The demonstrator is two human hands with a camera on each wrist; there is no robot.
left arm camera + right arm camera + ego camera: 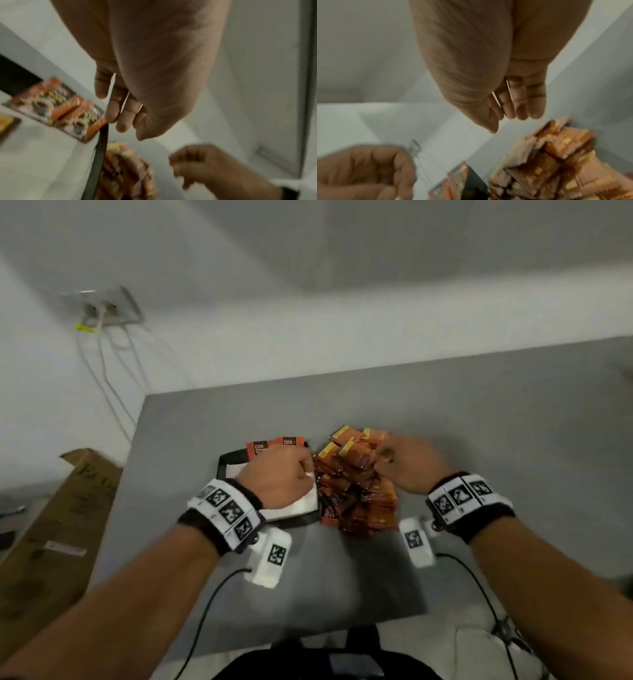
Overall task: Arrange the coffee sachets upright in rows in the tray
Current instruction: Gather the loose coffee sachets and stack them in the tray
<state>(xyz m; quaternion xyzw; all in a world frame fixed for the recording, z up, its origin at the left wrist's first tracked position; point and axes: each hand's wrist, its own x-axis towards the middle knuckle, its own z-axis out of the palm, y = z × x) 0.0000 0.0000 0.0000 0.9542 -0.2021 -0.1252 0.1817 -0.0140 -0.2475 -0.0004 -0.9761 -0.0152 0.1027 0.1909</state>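
Note:
A black-rimmed tray (pixel 228 457) with a white lining lies on the grey table. Two orange coffee sachets (pixel 274 446) stand upright against its far wall; the left wrist view shows them (pixel 56 112) blurred. Right of the tray lies a loose pile of orange sachets (pixel 356 484) (pixel 556 162). My left hand (pixel 294 470) hovers over the tray's right side, just in front of the standing sachets, its fingers (pixel 123 115) loosely bent and holding nothing. My right hand (pixel 394 457) hangs over the pile's far right edge, fingers (pixel 522 108) relaxed and together, also empty.
A brown cardboard box (pixel 51 525) stands off the table's left edge. A wall socket (pixel 109 309) with trailing white cables is at the back left. Bare grey table (pixel 496 422) stretches right of the pile and behind it. Black cables run from both wrist units towards me.

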